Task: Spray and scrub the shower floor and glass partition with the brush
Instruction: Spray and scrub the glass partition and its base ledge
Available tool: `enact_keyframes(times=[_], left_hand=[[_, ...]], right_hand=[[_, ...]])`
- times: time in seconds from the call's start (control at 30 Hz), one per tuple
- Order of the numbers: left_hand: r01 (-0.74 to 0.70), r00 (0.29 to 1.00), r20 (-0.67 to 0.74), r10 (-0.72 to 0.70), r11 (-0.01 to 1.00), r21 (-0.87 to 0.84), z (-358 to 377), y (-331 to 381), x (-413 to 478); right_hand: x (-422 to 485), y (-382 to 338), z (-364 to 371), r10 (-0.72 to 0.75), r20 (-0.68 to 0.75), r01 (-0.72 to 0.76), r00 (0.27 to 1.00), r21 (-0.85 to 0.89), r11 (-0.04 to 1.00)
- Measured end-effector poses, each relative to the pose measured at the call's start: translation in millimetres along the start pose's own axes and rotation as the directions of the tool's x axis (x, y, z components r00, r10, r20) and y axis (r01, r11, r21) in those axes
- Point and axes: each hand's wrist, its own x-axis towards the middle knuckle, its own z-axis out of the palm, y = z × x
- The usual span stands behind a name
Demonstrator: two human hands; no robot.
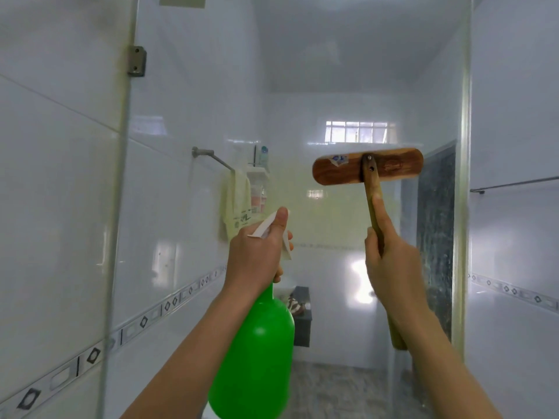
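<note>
Gripping one spray bottle [257,358] and one brush [367,170] at the glass partition [332,86]

Two hands are raised in front of the glass partition. The left hand [257,255] grasps the neck of the green spray bottle. Its thumb lies along the top of the white trigger head and its fingers curl round the front. The bottle's body hangs below the wrist, on the camera's side of the glass.

The right hand [390,261] is wrapped round the brush's wooden handle, with the index finger stretched straight up the shaft toward the head. The handle's end sticks out below the wrist. The brush head lies crosswise with its wooden back toward the camera. Two screws fix it to the handle, and one torn sticker sits on its left half. It is held up near the right edge of the glass partition; whether its bristles touch the pane cannot be told.

One metal hinge [136,61] sits high on the left edge of the glass partition. Through the glass partition show one towel rail [211,158] with one pale towel [237,207] draped on it, and one white shelf [258,176] whose bottles are too blurred to count. One barred window [357,132] is set in the far wall, and a speckled floor [332,385] shows low down. Right of the glass partition, one second rail [514,184] runs along the white tiled wall.
</note>
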Motion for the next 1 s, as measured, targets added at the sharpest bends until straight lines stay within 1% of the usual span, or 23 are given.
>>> enact_keyframes(times=[0.07, 0.13, 0.23, 0.3, 0.33, 0.4, 0.5, 0.53, 0.57, 0.63, 0.7, 0.77, 0.83, 0.93, 1.0], left_hand=[[-0.006, 1.0, -0.003, 0.006, 1.0, 0.007, -7, -6, -4], [-0.001, 1.0, -0.004, 0.001, 1.0, -0.013, -14, -12, -6], [0.004, 1.0, -0.012, -0.005, 0.999, -0.05, -20, -16, -3], [-0.005, 1.0, -0.018, 0.005, 0.999, -0.035, -22, -16, -2], [-0.01, 1.0, -0.019, 0.01, 1.0, -0.015, -24, -16, -1], [-0.019, 0.999, -0.029, 0.019, 1.0, 0.014, -28, -17, 0], [-0.028, 0.999, -0.044, 0.028, 1.0, 0.008, -33, -20, 3], [-0.028, 0.999, -0.043, 0.028, 1.0, 0.003, -35, -20, 3], [-0.026, 0.999, -0.039, 0.027, 1.0, 0.002, -35, -21, 4], [-0.012, 1.0, -0.017, 0.012, 1.0, 0.014, -35, -23, 5], [0.001, 1.0, 0.005, -0.001, 1.0, 0.015, -36, -25, 6], [0.011, 1.0, 0.014, -0.011, 1.0, 0.013, -34, -27, 6], [0.01, 1.0, 0.007, -0.01, 1.0, -0.006, -36, -27, 5], [-0.006, 1.0, 0.0, 0.006, 0.999, -0.038, -40, -28, 1], [-0.009, 1.0, 0.001, 0.009, 0.999, -0.049, -42, -27, -2]], right_hand=[[-31, 3, 4, 0.048, 0.04, -0.047, 0.998, -0.015, 0.999], [-42, -1, 7, 0.041, 0.03, -0.04, 0.999, -0.03, 0.999], [13, -10, 14, 0.012, -0.049, -0.014, 0.999, -0.037, 0.999], [55, -16, 13, -0.007, -0.08, 0.001, 0.997, -0.079, 0.997], [60, -15, 13, -0.015, -0.08, 0.007, 0.997, -0.096, 0.995], [30, -7, 18, 0.014, -0.039, -0.017, 0.999, -0.08, 0.997], [-74, 5, 22, 0.062, 0.091, -0.051, 0.994, -0.116, 0.992], [-92, 5, 21, 0.067, 0.116, -0.053, 0.991, -0.119, 0.991], [-92, 8, 21, 0.049, 0.113, -0.035, 0.992, -0.12, 0.992], [-52, 9, 22, -0.001, 0.07, 0.012, 0.998, -0.148, 0.989], [1, -2, 17, -0.007, 0.004, 0.008, 1.0, -0.126, 0.992], [26, -3, 11, -0.021, -0.031, 0.017, 0.999, -0.117, 0.993], [-3, 3, 15, 0.012, 0.005, -0.011, 1.0, -0.12, 0.993], [-97, 12, 21, 0.095, 0.104, -0.083, 0.99, -0.117, 0.99], [-117, 11, 19, 0.099, 0.13, -0.087, 0.987, -0.094, 0.992]])
